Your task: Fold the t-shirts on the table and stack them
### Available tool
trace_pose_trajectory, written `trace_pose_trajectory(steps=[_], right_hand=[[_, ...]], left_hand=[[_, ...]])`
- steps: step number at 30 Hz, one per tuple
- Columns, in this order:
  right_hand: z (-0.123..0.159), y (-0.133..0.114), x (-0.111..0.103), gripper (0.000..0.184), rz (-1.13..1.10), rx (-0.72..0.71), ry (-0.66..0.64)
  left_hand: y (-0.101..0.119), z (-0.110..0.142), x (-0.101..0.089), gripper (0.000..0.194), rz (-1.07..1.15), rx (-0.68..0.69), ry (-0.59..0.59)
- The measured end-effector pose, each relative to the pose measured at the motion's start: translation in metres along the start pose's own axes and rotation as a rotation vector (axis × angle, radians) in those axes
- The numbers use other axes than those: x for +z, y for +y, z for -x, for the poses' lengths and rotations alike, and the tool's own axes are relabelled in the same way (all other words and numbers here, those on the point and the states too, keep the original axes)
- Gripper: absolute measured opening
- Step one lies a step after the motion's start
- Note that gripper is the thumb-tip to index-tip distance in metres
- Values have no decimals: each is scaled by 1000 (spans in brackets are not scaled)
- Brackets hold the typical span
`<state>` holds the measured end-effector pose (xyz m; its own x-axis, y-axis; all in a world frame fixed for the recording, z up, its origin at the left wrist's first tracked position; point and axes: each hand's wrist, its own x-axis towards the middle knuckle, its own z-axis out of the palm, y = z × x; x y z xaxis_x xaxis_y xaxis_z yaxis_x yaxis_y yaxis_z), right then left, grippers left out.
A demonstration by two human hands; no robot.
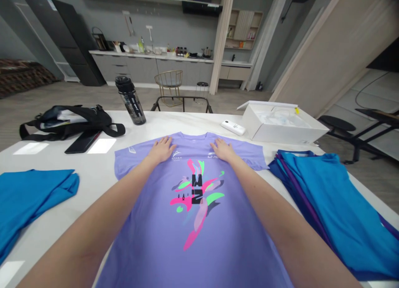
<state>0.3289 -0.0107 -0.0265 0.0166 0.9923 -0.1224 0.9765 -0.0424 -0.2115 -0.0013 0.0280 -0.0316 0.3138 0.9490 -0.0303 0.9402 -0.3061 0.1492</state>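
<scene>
A lavender T-shirt (162, 230) lies spread flat, front side up, with its collar toward the far edge of the table. A bright pink, green and black print covers its chest. My left hand (162, 149) rests flat on the shirt near the left shoulder, fingers spread. On the other side, my right hand (223, 149) lies flat near the right shoulder, partly over a small white logo. Both hands press on the cloth without gripping it. The shirt's lower end runs out of view toward me.
Folded blue shirts (327, 188) are stacked at the right, and another blue garment (34, 196) lies at the left. Farther back on the white table (174, 118) are a black bag (75, 119), a phone (82, 141), a bottle (132, 103), a white device (233, 127) and an open white box (280, 130).
</scene>
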Motion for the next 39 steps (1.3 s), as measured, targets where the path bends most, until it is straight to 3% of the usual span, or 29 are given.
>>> trace_pose_trajectory(steps=[3,7,13,17,21,25,29,34,36,39], right_hand=[[-14,-21,7,77,-6,72,-17],[-27,-26,9,87,11,72,7],[-27,-24,5,77,-27,10,122],[-1,-16,3,69,3,78,310],[43,1,10,68,52,197,289],[89,16,21,71,110,173,241],[118,29,24,75,115,283,226],[137,44,10,76,93,359,167],[145,39,4,74,126,317,193],[165,14,7,69,179,90,239]], left_hand=[[10,-22,4,74,55,-100,-53],[4,-40,9,77,86,-149,-49],[5,-38,12,70,18,-119,107],[24,-7,9,61,-59,50,284],[45,42,15,63,-56,74,187],[57,89,22,65,-19,71,64],[59,118,24,68,-7,53,65],[63,146,23,71,12,-13,70],[67,159,23,70,20,-16,80],[72,181,22,69,29,-14,79]])
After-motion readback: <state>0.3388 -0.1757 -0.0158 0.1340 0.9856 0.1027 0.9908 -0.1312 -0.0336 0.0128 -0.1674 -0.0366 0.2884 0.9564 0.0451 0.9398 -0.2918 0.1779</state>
